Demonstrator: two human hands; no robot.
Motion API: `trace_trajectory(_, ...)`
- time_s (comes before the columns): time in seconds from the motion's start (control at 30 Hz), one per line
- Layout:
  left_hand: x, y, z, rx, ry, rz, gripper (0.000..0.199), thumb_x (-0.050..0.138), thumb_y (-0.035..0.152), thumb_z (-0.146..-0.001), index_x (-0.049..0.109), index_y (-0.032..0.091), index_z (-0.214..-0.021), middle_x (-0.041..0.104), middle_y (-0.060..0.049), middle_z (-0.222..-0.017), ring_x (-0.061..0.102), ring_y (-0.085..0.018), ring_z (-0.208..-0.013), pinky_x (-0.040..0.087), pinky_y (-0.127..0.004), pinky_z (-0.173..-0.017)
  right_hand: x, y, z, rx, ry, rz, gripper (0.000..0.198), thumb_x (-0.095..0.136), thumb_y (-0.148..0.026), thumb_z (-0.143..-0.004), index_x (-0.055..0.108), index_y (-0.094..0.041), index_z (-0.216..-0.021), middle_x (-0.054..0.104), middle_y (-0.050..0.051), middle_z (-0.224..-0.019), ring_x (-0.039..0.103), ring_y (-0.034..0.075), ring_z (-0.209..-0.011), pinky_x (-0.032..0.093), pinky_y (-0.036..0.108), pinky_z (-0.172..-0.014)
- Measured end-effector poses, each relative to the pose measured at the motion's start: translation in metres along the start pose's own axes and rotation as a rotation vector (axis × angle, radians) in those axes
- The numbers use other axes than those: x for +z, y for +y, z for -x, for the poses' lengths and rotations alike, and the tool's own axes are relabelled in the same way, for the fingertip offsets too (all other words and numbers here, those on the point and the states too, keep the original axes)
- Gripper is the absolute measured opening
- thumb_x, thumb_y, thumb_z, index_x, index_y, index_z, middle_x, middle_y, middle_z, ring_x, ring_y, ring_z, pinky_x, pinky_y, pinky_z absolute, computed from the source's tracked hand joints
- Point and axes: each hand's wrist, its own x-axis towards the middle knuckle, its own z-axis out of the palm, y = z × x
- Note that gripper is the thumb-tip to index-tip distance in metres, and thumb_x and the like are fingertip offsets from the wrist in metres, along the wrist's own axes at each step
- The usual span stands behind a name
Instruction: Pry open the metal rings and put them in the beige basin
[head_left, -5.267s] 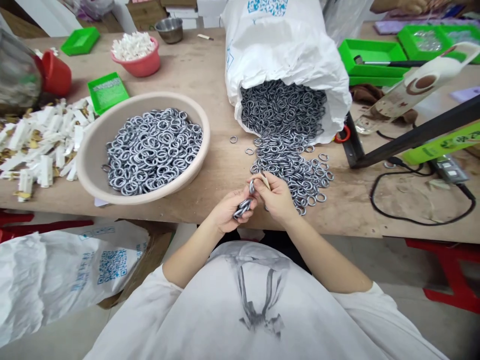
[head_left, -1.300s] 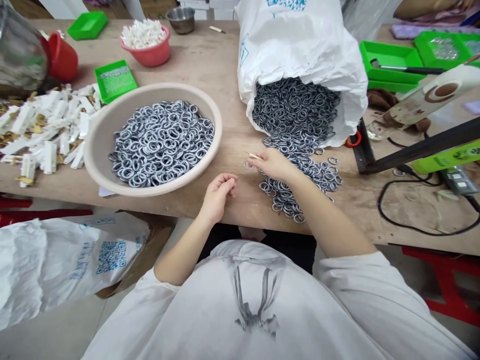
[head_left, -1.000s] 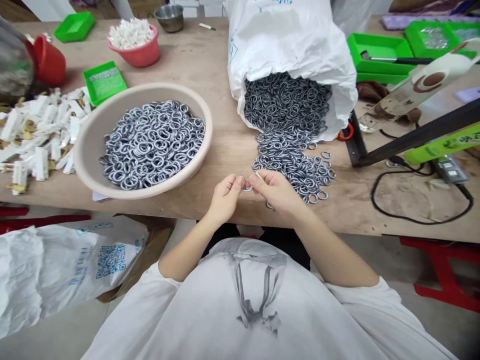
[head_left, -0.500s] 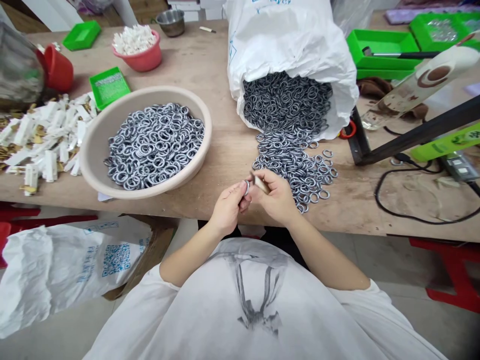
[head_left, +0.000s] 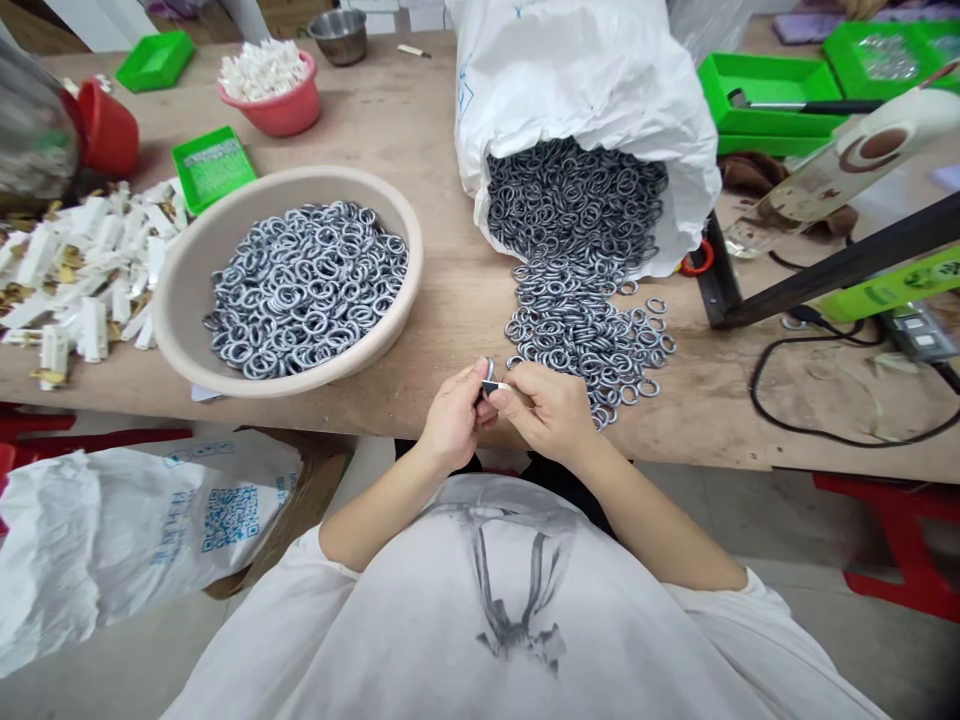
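Ring [head_left: 490, 367]: frame centre, pinched by your left hand [head_left: 452, 415] | your right hand [head_left: 551, 405]: grip closed on small blade [head_left: 490, 387] just beside it | loose heap [head_left: 581, 325], right of centre, seemingly pending; basin rings [head_left: 307, 290], left side, possibly done

The person wore a loose white shirt [head_left: 420, 610] with short sleeves. The left sleeve [head_left: 292, 570] and the right sleeve [head_left: 765, 630] were wide and plain, each ending near the elbow in a soft hem. A grey print [head_left: 517, 637] stood on the front: two long, narrow strips running to a darker, ragged knot shaped like a bow, with paler, smudged shading across their far ends. Broad folds creased the cloth. Beyond its edge showed black trousers [head_left: 577, 495]. Forearms and hands [head_left: 454, 415] were bare.
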Motion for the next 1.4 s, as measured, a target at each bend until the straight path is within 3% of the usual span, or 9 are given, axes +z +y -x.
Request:
trace_trajectory(0.37,0.001,0.001,0.002,-0.059,-0.039,0.039,0.053,0.074,0.055,-0.078,0.038,0.018,-0.067,0.03,0.007,-0.052,0.027,-0.006,-0.044,0.028,-0.018,-0.044,0.002,-0.004,0.001,0.065,-0.027,-0.044,0.051,0.04,-0.054,-0.101,0.054,-0.018,-0.068,0.055,0.002,-0.063,0.049,0.012,-0.058,0.028,0.027,-0.057)
trace_trajectory(0.5,-0.003,0.0,0.006,-0.048,-0.112,0.017,0.052,0.071,0.054,-0.081,0.039,0.018,-0.063,0.029,0.006,-0.052,0.027,-0.006,-0.045,0.028,-0.019,-0.045,0.003,0.011,-0.009,0.228,-0.059,-0.08,0.052,0.039,-0.057,-0.1,0.053,-0.018,-0.068,0.054,0.001,-0.062,0.05,0.013,-0.059,0.03,0.026,-0.058)
trace_trajectory(0.6,-0.011,0.0,0.01,-0.027,-0.22,-0.031,0.053,0.07,0.054,-0.082,0.042,0.016,-0.058,0.032,0.004,-0.051,0.031,-0.007,-0.046,0.031,-0.022,-0.047,-0.001,0.031,-0.023,0.454,-0.005,0.133,0.05,0.037,-0.054,-0.101,0.055,-0.019,-0.07,0.052,0.001,-0.059,0.05,0.015,-0.059,0.026,0.027,-0.057)
trace_trajectory(0.8,-0.044,0.006,0.003,-0.026,-0.034,-0.095,0.033,0.075,0.043,-0.078,0.066,0.012,-0.086,0.06,-0.003,-0.069,0.042,-0.007,-0.05,0.032,-0.021,-0.047,0.005,0.039,-0.034,0.368,-0.348,0.621,0.033,0.065,-0.049,-0.09,0.07,-0.022,-0.107,0.066,0.008,-0.106,0.062,0.021,-0.078,0.026,0.029,-0.058)
trace_trajectory(0.93,-0.056,0.007,-0.006,-0.03,0.074,-0.114,0.034,0.069,0.026,-0.068,0.068,0.013,-0.099,0.067,-0.006,-0.084,0.047,-0.008,-0.054,0.032,-0.02,-0.046,0.011,0.042,-0.037,0.403,-0.346,0.647,0.024,0.057,-0.039,-0.096,0.072,-0.022,-0.104,0.066,0.009,-0.105,0.062,0.022,-0.079,0.029,0.031,-0.058)
trace_trajectory(1.07,-0.051,0.002,-0.016,-0.075,0.098,-0.094,0.023,0.065,0.032,-0.065,0.063,0.013,-0.079,0.055,-0.001,-0.071,0.042,-0.008,-0.052,0.028,-0.02,-0.043,0.004,0.05,-0.037,0.456,-0.145,0.292,0.018,0.06,-0.032,-0.093,0.069,-0.017,-0.092,0.066,0.008,-0.093,0.059,0.021,-0.08,0.034,0.029,-0.063)
trace_trajectory(1.23,-0.03,-0.01,-0.028,0.258,0.005,-0.433,0.036,0.072,0.05,-0.078,0.064,0.015,-0.078,0.053,0.0,-0.068,0.045,-0.01,-0.062,0.037,-0.022,-0.057,0.005,0.031,-0.024,0.582,-0.02,-0.755,0.04,0.068,-0.057,-0.082,0.057,-0.018,-0.086,0.051,-0.003,-0.068,0.036,0.009,-0.049,0.026,0.024,-0.046)
trace_trajectory(1.3,-0.021,-0.013,-0.029,0.345,-0.088,-0.465,0.042,0.067,0.057,-0.083,0.065,0.015,-0.078,0.058,-0.002,-0.072,0.051,-0.013,-0.071,0.042,-0.024,-0.068,0.013,0.019,-0.018,0.629,0.094,-0.92,0.048,0.072,-0.063,-0.076,0.054,-0.02,-0.085,0.048,-0.004,-0.067,0.032,0.008,-0.046,0.021,0.023,-0.042)
trace_trajectory(1.4,-0.01,-0.018,-0.028,0.311,-0.128,-0.366,0.051,0.064,0.067,-0.082,0.06,0.016,-0.074,0.055,-0.001,-0.066,0.049,-0.011,-0.063,0.041,-0.025,-0.064,0.026,0.008,-0.011,0.616,0.266,-0.919,0.049,0.067,-0.067,-0.079,0.055,-0.02,-0.084,0.047,-0.002,-0.068,0.039,0.009,-0.053,0.029,0.023,-0.045)
